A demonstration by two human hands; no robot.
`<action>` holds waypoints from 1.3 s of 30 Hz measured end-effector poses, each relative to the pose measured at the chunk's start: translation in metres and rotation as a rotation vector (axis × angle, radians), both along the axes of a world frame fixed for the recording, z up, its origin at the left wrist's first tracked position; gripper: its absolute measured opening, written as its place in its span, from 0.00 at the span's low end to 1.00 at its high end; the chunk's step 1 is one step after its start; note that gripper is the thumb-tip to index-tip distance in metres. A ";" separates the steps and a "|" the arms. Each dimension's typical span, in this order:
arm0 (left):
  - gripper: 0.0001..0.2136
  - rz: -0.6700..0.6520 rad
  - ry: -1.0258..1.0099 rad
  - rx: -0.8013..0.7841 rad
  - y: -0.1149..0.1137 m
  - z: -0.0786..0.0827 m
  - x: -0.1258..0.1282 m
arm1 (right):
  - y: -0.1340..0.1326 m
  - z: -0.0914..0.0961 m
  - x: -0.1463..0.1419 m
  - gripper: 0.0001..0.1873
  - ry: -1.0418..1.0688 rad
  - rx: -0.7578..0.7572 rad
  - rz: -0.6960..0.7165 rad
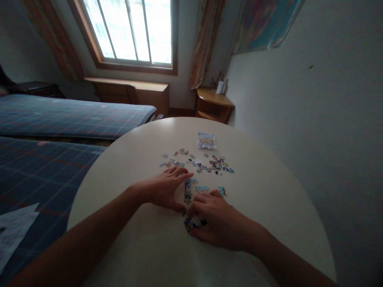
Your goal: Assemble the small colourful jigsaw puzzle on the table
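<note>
A joined corner section of jigsaw puzzle (188, 226) lies on the table, partly covered by my right hand (214, 221). The fingers and thumb of that hand are bent around the section and touch it. My left hand (166, 189) rests with fingers stretched and thumb apart, holding nothing. Its thumb tip is by the top of the corner section, and its fingertips are beside a joined upright strip of puzzle pieces (188, 192). To the right of that strip are a short joined row (202, 188) and a small joined piece group (222, 190). What lies under my right palm is hidden.
Many loose puzzle pieces (217, 164) are scattered beyond my hands on the round white table (263, 191). A small picture sheet (206, 140) lies farther back. Beds with plaid covers (60, 115) stand to the left, and a white wall (329, 131) runs along the right.
</note>
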State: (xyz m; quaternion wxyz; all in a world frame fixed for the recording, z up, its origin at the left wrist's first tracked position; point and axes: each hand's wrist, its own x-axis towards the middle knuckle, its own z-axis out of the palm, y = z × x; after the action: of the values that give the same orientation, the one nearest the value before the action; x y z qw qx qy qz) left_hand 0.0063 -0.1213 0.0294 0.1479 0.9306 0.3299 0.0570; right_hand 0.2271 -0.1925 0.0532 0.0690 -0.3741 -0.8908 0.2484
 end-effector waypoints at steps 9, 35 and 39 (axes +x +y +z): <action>0.47 -0.007 -0.021 0.001 0.000 -0.001 -0.001 | 0.001 0.003 0.000 0.11 0.003 -0.034 0.003; 0.49 -0.009 -0.030 0.017 -0.005 -0.001 0.002 | -0.002 0.001 -0.003 0.12 -0.050 0.069 0.029; 0.49 -0.010 -0.037 0.029 -0.004 -0.003 0.001 | -0.002 0.002 -0.002 0.11 -0.069 0.111 0.032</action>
State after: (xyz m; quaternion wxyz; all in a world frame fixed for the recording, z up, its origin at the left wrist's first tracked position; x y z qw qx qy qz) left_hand 0.0073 -0.1254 0.0264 0.1408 0.9331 0.3217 0.0782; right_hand 0.2250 -0.1949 0.0547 0.0548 -0.3640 -0.9109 0.1863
